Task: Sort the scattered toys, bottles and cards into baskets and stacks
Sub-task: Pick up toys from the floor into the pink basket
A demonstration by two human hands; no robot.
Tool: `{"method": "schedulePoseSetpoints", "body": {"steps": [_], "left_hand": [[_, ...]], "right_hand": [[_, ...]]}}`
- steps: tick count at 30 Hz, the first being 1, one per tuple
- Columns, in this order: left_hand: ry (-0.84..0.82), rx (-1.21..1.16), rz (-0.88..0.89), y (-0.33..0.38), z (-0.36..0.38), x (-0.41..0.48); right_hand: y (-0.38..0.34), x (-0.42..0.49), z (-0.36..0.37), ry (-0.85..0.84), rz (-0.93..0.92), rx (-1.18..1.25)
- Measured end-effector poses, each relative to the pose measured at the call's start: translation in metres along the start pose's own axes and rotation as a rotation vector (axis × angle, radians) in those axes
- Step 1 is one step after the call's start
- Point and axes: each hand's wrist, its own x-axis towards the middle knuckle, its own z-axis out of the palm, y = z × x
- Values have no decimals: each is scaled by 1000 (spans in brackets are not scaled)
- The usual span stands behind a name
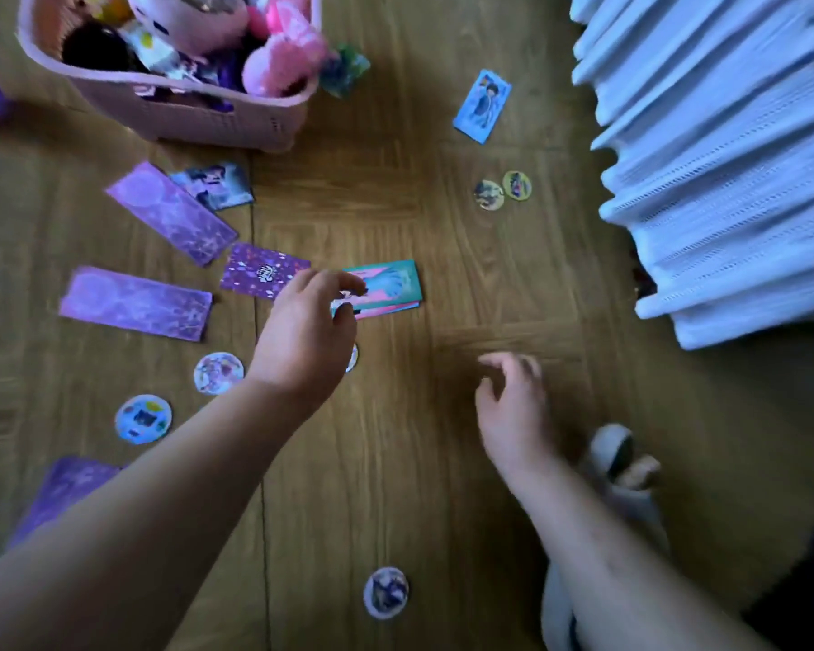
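Teal cards [391, 284], edge under left hand [306, 335], wood floor [405, 425] beside right hand [513, 415]

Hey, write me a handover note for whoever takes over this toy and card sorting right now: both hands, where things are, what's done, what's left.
Left hand: fingers curled at the left end of the teal card stack; too blurred to tell if it grips.
Right hand: loosely curled, holding nothing.
Done: plush toys sit in the pink basket; the teal cards are stacked.
Left: purple cards, blue card, photo card and round discs lie scattered on the floor. No bottles in view.
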Motion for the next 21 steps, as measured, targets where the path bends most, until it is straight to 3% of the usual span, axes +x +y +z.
{"method": "schedulePoseSetpoints", "body": {"steps": [3, 6, 7, 11, 14, 19, 21], "left_hand": [[-32, 13, 11, -3, 5, -11], [-82, 65, 45, -10, 6, -24], [-115, 75, 60, -12, 6, -30], [-290, 150, 127, -24, 7, -59], [-302, 168, 115, -37, -3, -73], [-213, 152, -9, -54, -21, -79], [-215, 137, -13, -58, -25, -85]], "right_hand": [[17, -38, 6, -38, 48, -336], [30, -48, 14, -167, 270, -325], [33, -52, 17, -171, 242, -314], [29, -60, 33, -62, -183, -252], [12, -45, 37, -79, -394, -224], [-29, -11, 40, -444, -233, -311], [-39, -2, 36, -508, -171, -221]]}}
